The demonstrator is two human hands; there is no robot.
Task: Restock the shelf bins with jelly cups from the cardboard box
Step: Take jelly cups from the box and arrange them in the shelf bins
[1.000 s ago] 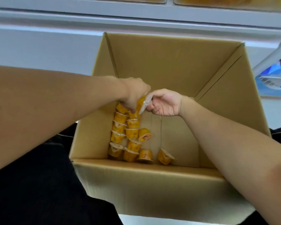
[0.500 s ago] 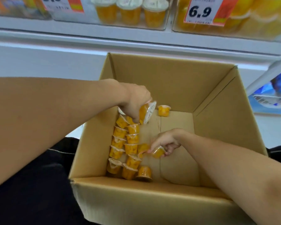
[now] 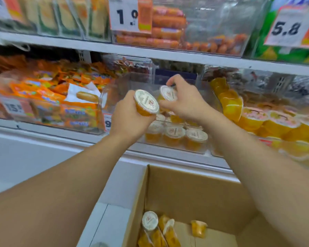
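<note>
White shelf point(image 3: 168, 54) carries clear bins point(image 3: 200, 150); jelly cups point(image 3: 174, 135) inside middle bin.

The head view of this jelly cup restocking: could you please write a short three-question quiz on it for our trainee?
1. True or false: each hand holds a jelly cup.
2. Where are both hands: A) in the cardboard box, B) at the clear shelf bin, C) at the sausage shelf?
3. Fill in: loose cups remain in the ____.

Key: 1 true: left hand and left cup, right hand and right cup. 2 B. 3 box.
</note>
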